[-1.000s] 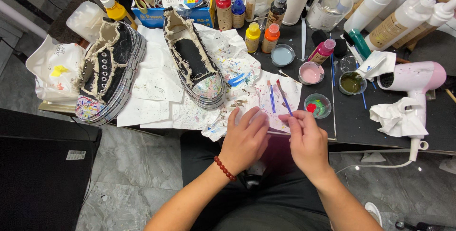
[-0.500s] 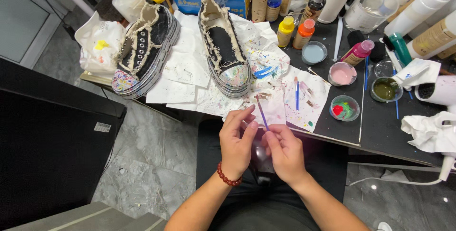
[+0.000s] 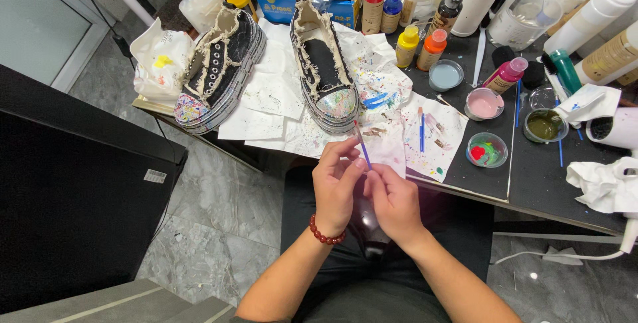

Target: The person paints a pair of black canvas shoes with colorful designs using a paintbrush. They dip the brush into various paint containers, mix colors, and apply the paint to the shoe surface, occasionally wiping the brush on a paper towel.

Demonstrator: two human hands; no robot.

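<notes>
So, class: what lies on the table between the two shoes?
Head view: only paint-spattered white paper lies between the left shoe and the right shoe; nothing stands on that stretch.

The one camera sits on my head and looks steeply down and forward, close over my own fingers [image 3: 345,163] above my lap, with the cluttered tabletop [image 3: 525,177] filling the upper frame and the floor [image 3: 212,243] at left.
</notes>
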